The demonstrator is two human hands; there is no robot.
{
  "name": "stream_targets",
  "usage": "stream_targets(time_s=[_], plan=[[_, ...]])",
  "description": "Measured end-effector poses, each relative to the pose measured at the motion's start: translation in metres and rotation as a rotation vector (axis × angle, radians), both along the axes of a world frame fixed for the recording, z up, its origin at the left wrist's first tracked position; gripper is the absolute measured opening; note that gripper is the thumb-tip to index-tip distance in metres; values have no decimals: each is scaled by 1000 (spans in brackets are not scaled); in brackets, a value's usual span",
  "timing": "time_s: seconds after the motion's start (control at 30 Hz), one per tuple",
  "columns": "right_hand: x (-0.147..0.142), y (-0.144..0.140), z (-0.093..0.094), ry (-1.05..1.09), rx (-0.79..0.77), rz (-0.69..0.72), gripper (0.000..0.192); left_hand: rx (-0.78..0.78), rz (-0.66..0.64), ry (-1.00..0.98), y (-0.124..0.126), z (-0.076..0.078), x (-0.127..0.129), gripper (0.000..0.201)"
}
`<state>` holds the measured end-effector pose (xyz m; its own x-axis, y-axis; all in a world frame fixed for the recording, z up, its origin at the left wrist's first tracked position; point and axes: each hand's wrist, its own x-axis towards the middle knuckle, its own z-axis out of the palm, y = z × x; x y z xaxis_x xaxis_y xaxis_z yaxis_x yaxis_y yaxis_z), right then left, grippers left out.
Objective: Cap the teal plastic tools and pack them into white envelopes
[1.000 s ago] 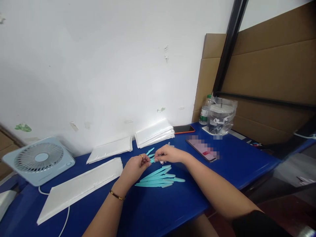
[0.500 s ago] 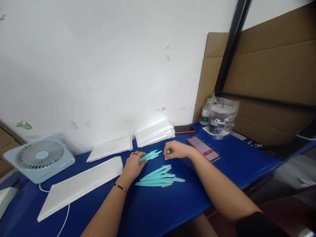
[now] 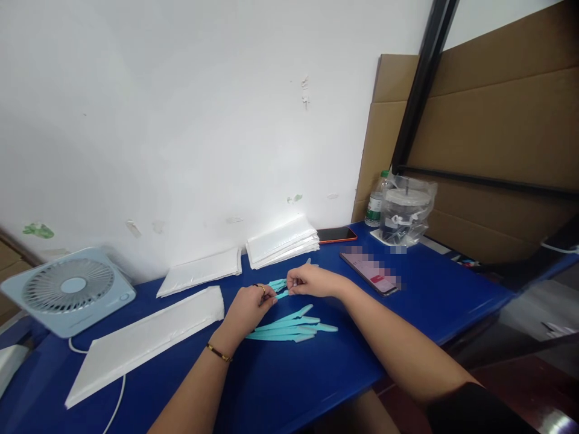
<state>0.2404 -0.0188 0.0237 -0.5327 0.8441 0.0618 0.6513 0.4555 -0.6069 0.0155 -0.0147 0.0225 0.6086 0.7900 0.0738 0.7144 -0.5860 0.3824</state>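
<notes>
My left hand [image 3: 248,308] grips a small bunch of turquoise plastic sticks [image 3: 278,284] just above the blue table [image 3: 316,380]. My right hand [image 3: 312,281] pinches the far end of that bunch, its fingertips meeting those of the left hand. A loose pile of the same turquoise sticks [image 3: 292,327] lies flat on the table right in front of both hands. One more stick tip [image 3: 309,261] shows behind the right hand.
White padded envelopes lie at the left [image 3: 145,340], behind it [image 3: 201,272] and stacked by the wall [image 3: 281,242]. A small blue fan [image 3: 67,290] stands far left. Two phones [image 3: 335,234] [image 3: 371,272], a water bottle [image 3: 374,207] and a bagged container [image 3: 404,216] sit at the right.
Half a second ago the hands were apart, the left holding the bunch on the table. The right hand has come back to the bunch and both now hold it together.
</notes>
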Motion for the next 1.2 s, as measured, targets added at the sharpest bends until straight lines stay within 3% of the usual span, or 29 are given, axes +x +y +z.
stream_targets(time_s=[0.13, 0.23, 0.33, 0.43, 0.57, 0.77, 0.97, 1.03, 1.2], plan=[[21, 9, 0, 6, 28, -132, 13, 59, 125, 2, 11, -2, -11, 21], [32, 10, 3, -45, 65, -180, 19, 64, 145, -10, 17, -5, -17, 20], [27, 5, 6, -106, 57, -1, 23, 56, 133, -48, 15, -6, -15, 25], [14, 0, 4, -204, -70, 168, 24, 3, 88, -59, 7, -2, -10, 26], [3, -1, -1, -224, -67, 196, 17, -82, -34, -42, -5, 5, -2, 29], [12, 2, 3, -123, 121, 110, 13, 5, -41, 56, -1, 3, -2, 20], [36, 8, 6, -129, 179, -185, 13, 128, 119, 33, 6, 8, -13, 23], [36, 8, 7, -130, 170, -177, 12, 70, 69, 8, 0, 10, -12, 25], [27, 1, 10, -121, 91, -6, 8, -193, -136, 69, -16, 9, -2, 18]])
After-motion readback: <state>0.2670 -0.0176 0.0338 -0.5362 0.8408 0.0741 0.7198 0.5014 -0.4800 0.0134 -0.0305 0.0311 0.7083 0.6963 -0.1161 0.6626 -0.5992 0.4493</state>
